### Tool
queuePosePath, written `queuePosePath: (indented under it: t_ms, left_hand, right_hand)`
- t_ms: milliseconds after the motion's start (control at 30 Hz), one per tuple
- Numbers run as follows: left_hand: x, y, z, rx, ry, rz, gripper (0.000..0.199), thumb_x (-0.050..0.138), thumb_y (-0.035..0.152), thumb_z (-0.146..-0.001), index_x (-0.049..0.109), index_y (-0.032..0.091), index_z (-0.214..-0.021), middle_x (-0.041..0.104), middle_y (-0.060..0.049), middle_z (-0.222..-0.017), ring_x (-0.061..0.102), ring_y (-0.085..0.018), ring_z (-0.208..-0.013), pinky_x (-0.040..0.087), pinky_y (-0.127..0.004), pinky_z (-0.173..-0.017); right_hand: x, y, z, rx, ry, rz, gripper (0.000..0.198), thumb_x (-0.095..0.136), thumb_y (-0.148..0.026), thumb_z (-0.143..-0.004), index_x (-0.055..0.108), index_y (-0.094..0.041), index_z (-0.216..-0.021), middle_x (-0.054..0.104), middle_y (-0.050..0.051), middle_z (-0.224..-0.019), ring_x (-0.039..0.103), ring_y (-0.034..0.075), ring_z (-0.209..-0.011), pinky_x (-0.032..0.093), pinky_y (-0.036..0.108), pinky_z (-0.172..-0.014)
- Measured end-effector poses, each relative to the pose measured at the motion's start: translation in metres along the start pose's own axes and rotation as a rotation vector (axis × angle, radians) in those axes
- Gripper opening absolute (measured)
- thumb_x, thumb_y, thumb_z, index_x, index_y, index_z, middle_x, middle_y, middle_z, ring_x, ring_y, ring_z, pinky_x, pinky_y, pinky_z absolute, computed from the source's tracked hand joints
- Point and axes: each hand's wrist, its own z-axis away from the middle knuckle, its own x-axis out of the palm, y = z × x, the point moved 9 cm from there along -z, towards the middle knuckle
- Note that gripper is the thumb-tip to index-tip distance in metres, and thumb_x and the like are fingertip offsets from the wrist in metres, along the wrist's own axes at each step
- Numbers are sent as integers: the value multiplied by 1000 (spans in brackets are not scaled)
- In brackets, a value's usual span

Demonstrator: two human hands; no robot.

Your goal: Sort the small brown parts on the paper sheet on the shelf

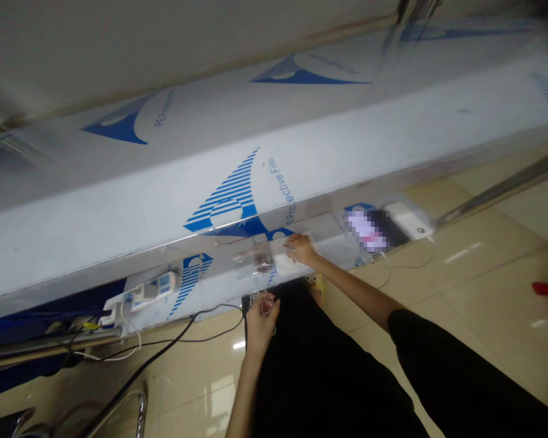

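My left hand is closed around a small, clear-looking piece with something reddish-brown in it; its exact kind is too blurred to tell. Over the narrow ledge, my right hand rests with bent, slightly parted fingers on a flat white item, perhaps paper or a thin pack. Just left of that white item lies a clear plastic bag with brownish contents. I see no object lifted in my right fingers.
The long bench wears printed protective film. A power strip with plugs lies at the ledge's left, its black cable hanging across. On the right are a lit phone, a white device with a cable and a metal bar.
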Motion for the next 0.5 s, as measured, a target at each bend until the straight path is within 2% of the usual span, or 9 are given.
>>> queuePosePath:
  t_ms: [133, 300, 367, 433, 500]
  left_hand:
    - [-7, -4, 0, -8, -14, 3, 26, 61, 38, -67, 57, 17, -81, 59, 0, -68, 57, -12, -62, 45, -22, -59]
    - [-7, -10, -2, 8, -36, -38, 24, 58, 36, -70, 55, 17, -85, 56, 1, -67, 55, -11, -61, 45, -22, -59]
    - [-5, -12, -4, 16, -28, -61, 24, 57, 35, -71, 54, 17, -85, 54, 2, -64, 54, -11, -59, 45, -22, -59]
    - [-2, -12, -7, 28, -24, -98, 23, 56, 34, -71, 53, 17, -85, 53, 3, -62, 54, -11, -57, 45, -23, -59]
    - [5, -11, -9, 56, -38, -148, 20, 55, 31, -72, 52, 17, -85, 55, 2, -64, 55, -12, -59, 45, -23, -60]
  right_hand:
    - [13, 16, -13, 55, 46, 40, 14, 58, -24, -75, 69, -19, -80, 58, 9, -110, 46, 27, -104, 29, 42, -89]
    - [4, -2, -7, 37, 125, -60, 10, 63, -27, -70, 70, -20, -70, 59, 7, -105, 47, 26, -102, 30, 40, -89]
    - [1, -25, 3, -52, 84, -127, 9, 67, -30, -66, 70, -23, -70, 60, 3, -101, 51, 21, -98, 33, 34, -88]
    - [6, -65, 23, -285, -82, -304, 14, 71, -31, -61, 70, -23, -72, 60, 1, -101, 53, 18, -95, 35, 30, -87]
    - [10, -96, 49, -455, -234, -407, 14, 73, -32, -58, 70, -23, -68, 59, 1, -103, 53, 17, -94, 36, 28, -86]
